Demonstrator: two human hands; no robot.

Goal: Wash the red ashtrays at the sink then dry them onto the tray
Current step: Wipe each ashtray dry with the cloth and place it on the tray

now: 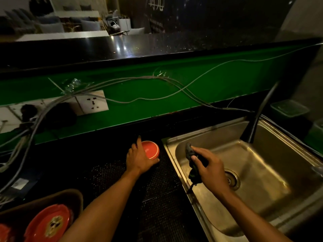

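Red ashtray (150,149) under left hand (139,158)

At seven o'clock the frame cuts one ashtray (4,233); the left hand (139,158) hides part of another ashtray (150,149) (upside down).

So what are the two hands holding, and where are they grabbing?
The left hand grips a red ashtray by its rim, on the dark mat. The right hand holds a dark cloth, bunched around its middle, over the sink.
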